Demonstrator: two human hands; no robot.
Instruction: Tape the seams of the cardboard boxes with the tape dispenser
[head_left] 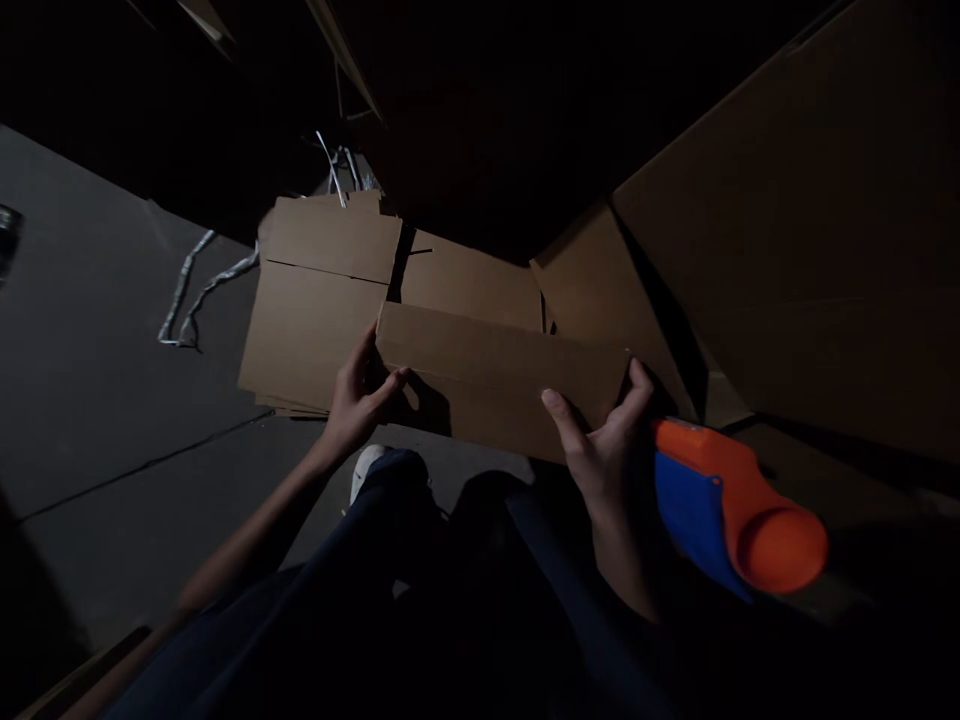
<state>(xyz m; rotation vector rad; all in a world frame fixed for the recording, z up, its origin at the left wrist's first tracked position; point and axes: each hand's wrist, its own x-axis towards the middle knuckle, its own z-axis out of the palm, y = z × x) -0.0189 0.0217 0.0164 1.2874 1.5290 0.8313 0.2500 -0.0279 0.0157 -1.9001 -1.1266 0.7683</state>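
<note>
Both hands grip a flat cardboard piece [499,380] at frame centre. Left hand [356,400] clamps its left end, thumb on top, fingers underneath. Right hand [604,450] clamps the lower right corner, thumb and fingers spread around the edge. Flattened cardboard stack [315,310] lies on the grey floor [97,400] behind, upper left. Orange-blue tape dispenser [731,505], probably, sits lower right, just beside the right wrist.

Place: a dim packing or storage area, as far as I can tell.
Evidence: flattened cardboard sheets [322,300] ahead of me, cut strapping [187,295] far left, tape dispenser [731,505] near right, bare concrete floor [97,400].
</note>
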